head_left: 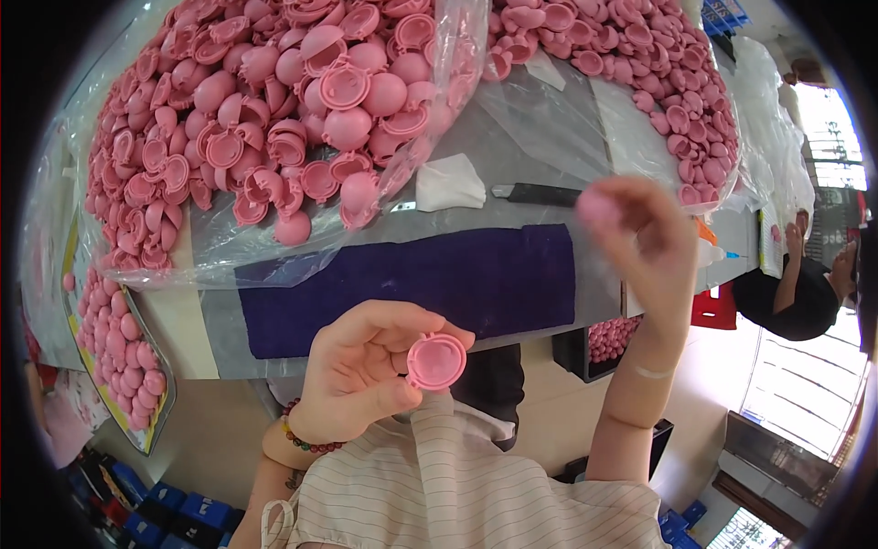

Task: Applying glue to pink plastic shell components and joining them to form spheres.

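Observation:
My left hand (361,371) is closed, pinching a small pink plastic shell (436,361) between thumb and fingers. The shell's rimmed, hollow side faces up, in front of my body at the table's near edge. Over the table to the right, my right hand (657,240) grips a rounded pink piece (600,210) at the fingertips. Motion blur hides its exact shape. Just left of that piece lies a knife (541,193) with a dark handle. A dark blue cloth (412,282) is spread flat between my hands and the heap of pink shells (242,119).
Clear plastic sheeting (462,64) borders the heap. Another pink pile (631,55) sits at the far right. A folded white cloth (450,183) lies mid-table. Pink pieces fill a tray (146,439) at left and a black bin (572,352) below. Another person (791,297) is at right.

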Available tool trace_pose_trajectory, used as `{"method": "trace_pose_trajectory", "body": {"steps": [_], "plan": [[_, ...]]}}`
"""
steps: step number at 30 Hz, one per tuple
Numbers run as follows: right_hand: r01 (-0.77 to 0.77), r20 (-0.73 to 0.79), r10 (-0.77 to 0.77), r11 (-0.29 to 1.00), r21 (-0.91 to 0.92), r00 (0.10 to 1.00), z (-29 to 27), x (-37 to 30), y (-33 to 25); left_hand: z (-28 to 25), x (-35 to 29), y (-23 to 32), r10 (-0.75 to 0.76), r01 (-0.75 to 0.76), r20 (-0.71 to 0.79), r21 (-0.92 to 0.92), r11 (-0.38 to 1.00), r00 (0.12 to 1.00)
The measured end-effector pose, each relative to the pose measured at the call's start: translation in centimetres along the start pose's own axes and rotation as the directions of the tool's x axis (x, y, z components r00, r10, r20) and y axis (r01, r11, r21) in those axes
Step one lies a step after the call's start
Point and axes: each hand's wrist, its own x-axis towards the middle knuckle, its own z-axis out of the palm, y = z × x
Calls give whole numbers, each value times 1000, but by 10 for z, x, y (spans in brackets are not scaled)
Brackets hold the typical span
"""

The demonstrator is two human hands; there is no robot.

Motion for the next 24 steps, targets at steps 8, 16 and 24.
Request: {"method": "trace_pose_trajectory", "body": {"steps": [8, 16, 24], "plan": [[188, 127, -146, 870, -455, 981, 32, -36, -8, -7, 1, 1, 15, -14, -29, 20, 1000, 999], [359, 255, -281, 866, -349, 925, 20, -30, -5, -8, 0, 2, 60, -64, 94, 39, 997, 994], [324, 248, -246, 878, -352, 937, 28, -32, -5, -4, 1, -1, 156, -153, 12, 285, 946, 988]]}}
